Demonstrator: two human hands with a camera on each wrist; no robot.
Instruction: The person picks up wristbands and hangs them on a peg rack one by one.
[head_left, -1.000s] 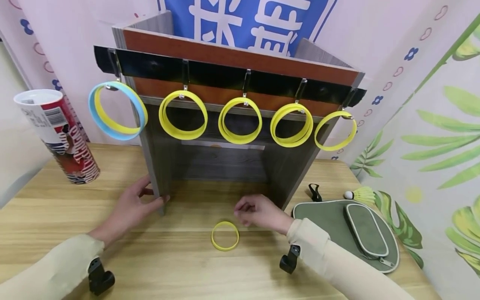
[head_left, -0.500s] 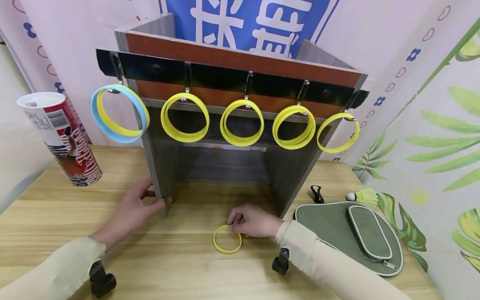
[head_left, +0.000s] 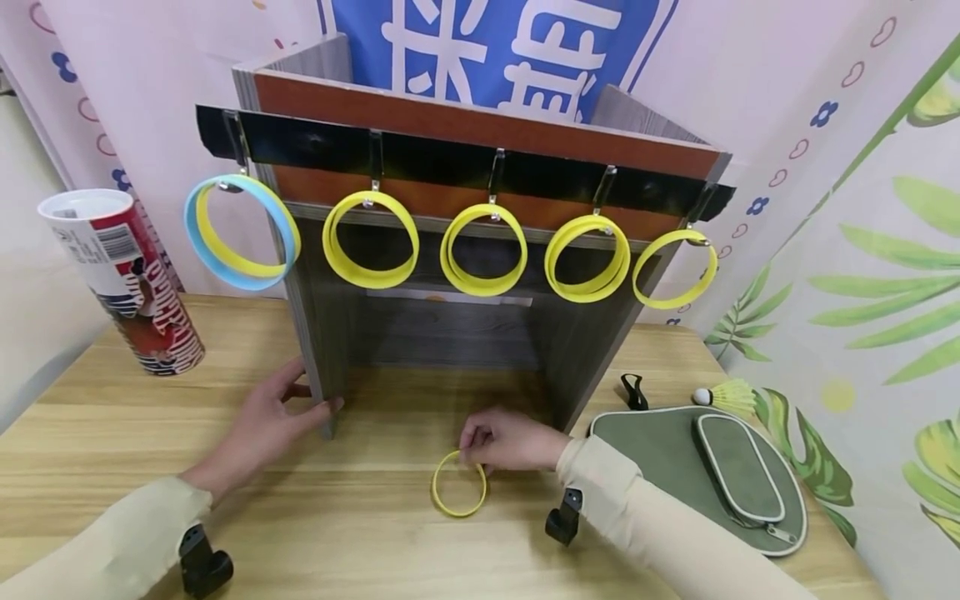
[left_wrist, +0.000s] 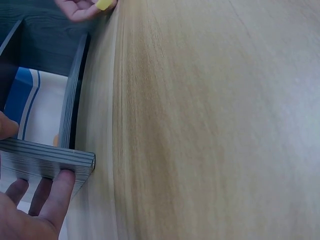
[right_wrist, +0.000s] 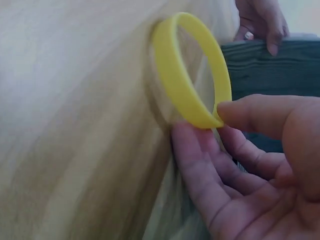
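Note:
A yellow silicone wristband [right_wrist: 172, 70] stands tilted close over the table, pinched at its edge between the thumb and fingers of my right hand [head_left: 510, 440]. That hand is in front of a grey wooden stand's opening. My left hand [head_left: 262, 421] grips the lower front edge of the stand's left side panel [head_left: 313, 350], thumb on the inside, fingers on the outside. Across the stand's front, a black strip [head_left: 435, 158] carries several metal hooks. Yellow wristbands [head_left: 367, 280] hang from them, and a blue wristband [head_left: 192, 232] hangs with a yellow one on the leftmost hook.
A red and white cardboard canister [head_left: 138, 287] stands upright at the left. On the right lie a green zipped bag [head_left: 648, 450], a yellow shuttlecock [head_left: 727, 396] and a small black clip-like object [head_left: 634, 392]. Patterned cloth [head_left: 795, 200] closes off the back and right side.
My right hand has moved down and left to the wristband on the table and pinched it; the band has shifted slightly and tipped up. My left hand stays on the panel.

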